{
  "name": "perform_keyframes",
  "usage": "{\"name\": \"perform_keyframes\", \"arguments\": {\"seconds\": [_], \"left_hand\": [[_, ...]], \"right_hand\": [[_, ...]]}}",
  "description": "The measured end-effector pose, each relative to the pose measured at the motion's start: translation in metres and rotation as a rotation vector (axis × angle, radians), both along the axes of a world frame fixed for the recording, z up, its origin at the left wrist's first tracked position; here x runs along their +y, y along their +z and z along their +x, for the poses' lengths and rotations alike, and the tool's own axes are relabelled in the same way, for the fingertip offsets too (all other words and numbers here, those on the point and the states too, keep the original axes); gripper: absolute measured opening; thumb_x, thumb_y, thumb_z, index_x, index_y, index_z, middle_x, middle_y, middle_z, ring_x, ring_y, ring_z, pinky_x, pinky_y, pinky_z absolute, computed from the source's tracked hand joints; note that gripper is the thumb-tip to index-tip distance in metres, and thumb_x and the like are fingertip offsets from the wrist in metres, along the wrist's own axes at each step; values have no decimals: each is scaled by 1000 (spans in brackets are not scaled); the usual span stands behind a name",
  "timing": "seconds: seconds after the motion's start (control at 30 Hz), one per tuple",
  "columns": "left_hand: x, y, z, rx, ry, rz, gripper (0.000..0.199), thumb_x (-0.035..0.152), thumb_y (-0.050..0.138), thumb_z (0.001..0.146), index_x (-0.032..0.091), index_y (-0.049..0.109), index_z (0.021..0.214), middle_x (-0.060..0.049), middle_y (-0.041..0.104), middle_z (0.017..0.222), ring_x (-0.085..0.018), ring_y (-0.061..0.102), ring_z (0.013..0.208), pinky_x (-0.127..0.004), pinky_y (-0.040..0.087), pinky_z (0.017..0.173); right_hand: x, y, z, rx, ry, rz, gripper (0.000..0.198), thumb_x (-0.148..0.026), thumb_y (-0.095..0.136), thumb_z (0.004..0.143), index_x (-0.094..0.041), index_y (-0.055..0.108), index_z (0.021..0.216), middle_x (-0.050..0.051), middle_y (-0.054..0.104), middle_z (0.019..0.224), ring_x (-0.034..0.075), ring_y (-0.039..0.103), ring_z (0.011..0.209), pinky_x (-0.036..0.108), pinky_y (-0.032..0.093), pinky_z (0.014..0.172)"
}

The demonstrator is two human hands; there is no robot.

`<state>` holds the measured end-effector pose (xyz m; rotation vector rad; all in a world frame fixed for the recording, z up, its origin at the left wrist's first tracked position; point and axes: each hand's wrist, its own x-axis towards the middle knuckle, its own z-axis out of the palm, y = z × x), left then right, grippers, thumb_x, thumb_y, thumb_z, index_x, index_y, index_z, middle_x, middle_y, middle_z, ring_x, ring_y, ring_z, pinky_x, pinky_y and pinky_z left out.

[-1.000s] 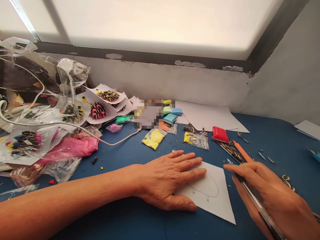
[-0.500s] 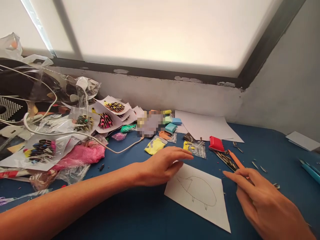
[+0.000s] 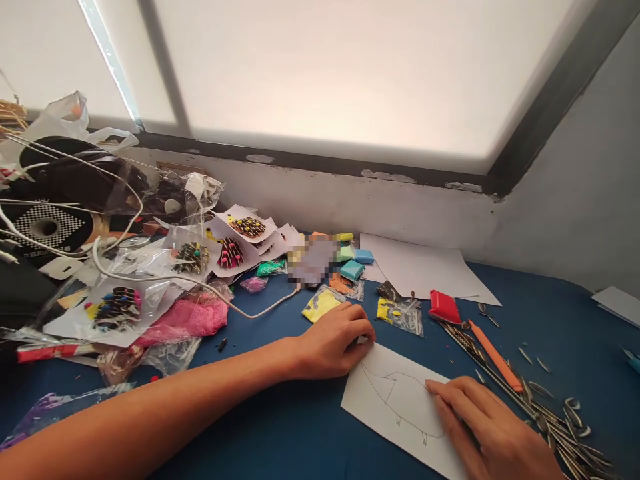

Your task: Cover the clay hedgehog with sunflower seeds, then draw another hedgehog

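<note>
A white sheet of paper (image 3: pixel 373 413) lies on the dark blue table, with a pencil outline of a rounded, pointed-nosed animal drawn on it. At the sheet's upper left corner, my left hand (image 3: pixel 337 341) has its fingers curled down and closed on the paper's edge. My right hand (image 3: pixel 493 427) rests over the right side of the sheet with fingers stretched out, their tips touching the drawing's back end. Just beyond that hand lie an orange modelling tool (image 3: pixel 495 357) and a pile of striped sunflower seeds (image 3: pixel 560 433).
Behind the sheet are a red clay packet (image 3: pixel 445 307), a yellow clay packet (image 3: pixel 321 304), teal clay (image 3: pixel 352 270) and blank paper (image 3: pixel 425 263). Finished seed-covered animals (image 3: pixel 117 308), plastic bags, a pink cloth (image 3: pixel 187 320) and a white cable (image 3: pixel 250 315) crowd the left.
My right hand has moved left from beside the orange tool onto the sheet. My left hand's fingers have curled down onto the paper's corner. The view has shifted slightly.
</note>
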<state>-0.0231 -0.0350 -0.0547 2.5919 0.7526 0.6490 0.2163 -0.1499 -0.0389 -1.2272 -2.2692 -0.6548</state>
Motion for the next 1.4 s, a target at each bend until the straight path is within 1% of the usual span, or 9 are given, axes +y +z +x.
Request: {"name": "perform_keyframes", "arguments": {"seconds": [0.23, 0.4, 0.63, 0.73, 0.83, 0.93, 1.03, 1.2, 1.4], "left_hand": [[1, 1, 1, 49, 1, 29, 18, 12, 49, 94, 15, 67, 96, -8, 65, 97, -20, 54, 90, -32, 47, 80], [2, 0, 0, 77, 2, 59, 25, 10, 50, 93, 16, 69, 107, -9, 64, 98, -21, 54, 92, -32, 46, 79], [1, 1, -1, 35, -23, 40, 21, 9, 52, 90, 16, 70, 98, -8, 63, 97, -19, 54, 91, -31, 46, 82], [-1, 1, -2, 20, -34, 45, 18, 14, 53, 91, 17, 69, 98, -8, 63, 96, -19, 55, 89, -32, 46, 82], [-2, 2, -2, 17, -46, 57, 15, 18, 55, 91, 18, 68, 99, -7, 62, 96, -19, 55, 89, -33, 46, 81], [-2, 2, -2, 4, -53, 56, 14, 17, 53, 91, 18, 65, 95, -8, 62, 96, -19, 55, 89, -33, 46, 81], [-2, 2, -2, 5, -49, 38, 11, 14, 52, 88, 18, 62, 92, -8, 63, 96, -19, 54, 89, -33, 46, 82], [-1, 3, -1, 41, -42, 34, 7, 13, 55, 83, 19, 57, 86, -7, 62, 94, -19, 53, 86, -32, 45, 80], [-3, 4, -2, 86, -83, 114, 21, 20, 52, 94, 20, 66, 109, -8, 63, 107, -20, 53, 90, -34, 43, 81]], "right_hand": [[-1, -9, 7, -16, -54, -115, 33, -37, 38, 106, -22, 67, 99, 2, 72, 84, 11, 75, 72, 17, 56, 65], [1, -10, 6, -7, -88, -80, 43, -40, 35, 106, -18, 72, 101, 4, 69, 80, 12, 72, 62, 18, 55, 54], [0, -11, 6, 50, -96, -152, 46, -45, 34, 106, -23, 75, 104, 5, 73, 86, 12, 73, 67, 17, 55, 52], [0, -2, 12, 45, -98, -94, 44, -45, 36, 105, -23, 74, 98, 5, 73, 86, 15, 74, 72, 21, 57, 58], [0, 7, 27, 38, -199, -40, 52, -51, 33, 104, -24, 73, 85, 6, 74, 84, 19, 75, 70, 26, 55, 47], [-1, 8, 48, 56, -312, -107, 60, -59, 29, 102, -25, 75, 82, 6, 74, 81, 19, 73, 60, 28, 51, 38], [-3, -1, 65, 42, -364, -204, 60, -64, 32, 99, -26, 76, 83, 6, 74, 82, 21, 73, 60, 31, 53, 41], [-7, -13, 75, 51, -428, -248, 56, -67, 36, 96, -24, 72, 91, 10, 77, 86, 23, 72, 60, 34, 53, 43], [-5, -8, 66, 167, -428, -332, 41, -55, 41, 93, -27, 70, 85, 6, 77, 71, 21, 67, 45, 27, 42, 29]]}}
